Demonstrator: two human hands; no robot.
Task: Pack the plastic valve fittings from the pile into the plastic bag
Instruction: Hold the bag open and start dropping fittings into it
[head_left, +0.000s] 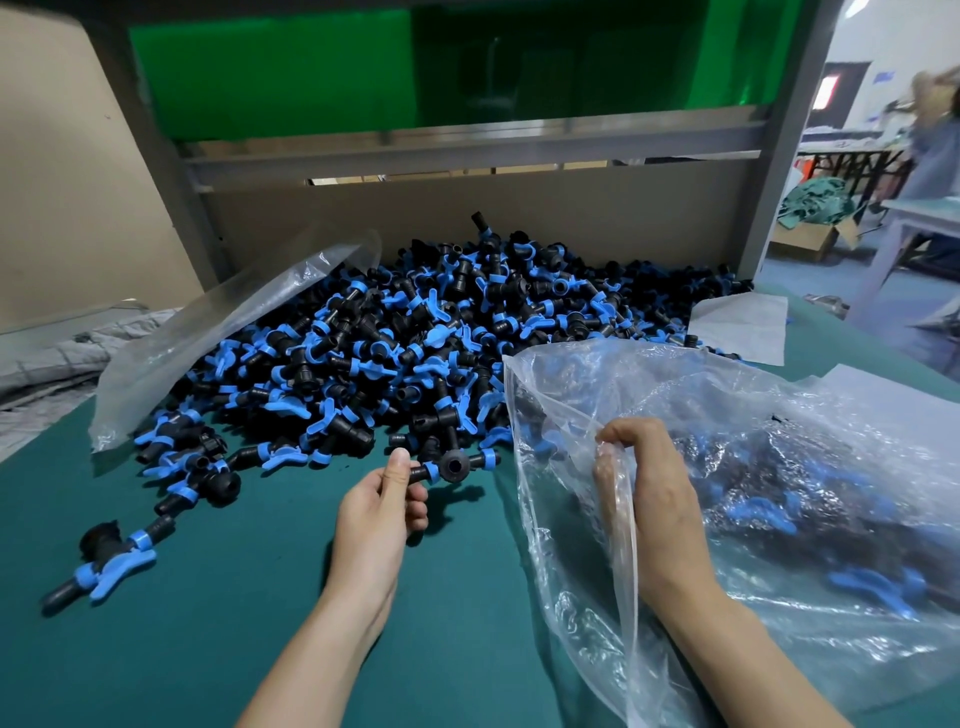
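Observation:
A large pile of black and blue plastic valve fittings (415, 332) covers the far half of the green table. My left hand (382, 506) pinches the end of one black and blue fitting (452, 465) just in front of the pile. To its right lies a clear plastic bag (779, 467) holding several fittings. My right hand (641, 486) grips the bag's open edge and holds the mouth up, facing the pile.
A second clear bag (218, 332) lies over the pile's left side. Loose fittings (109, 564) sit on the green table (234, 623) at the left. White sheets (737, 325) lie at the right behind the bag. A grey frame with a green panel (467, 140) stands behind.

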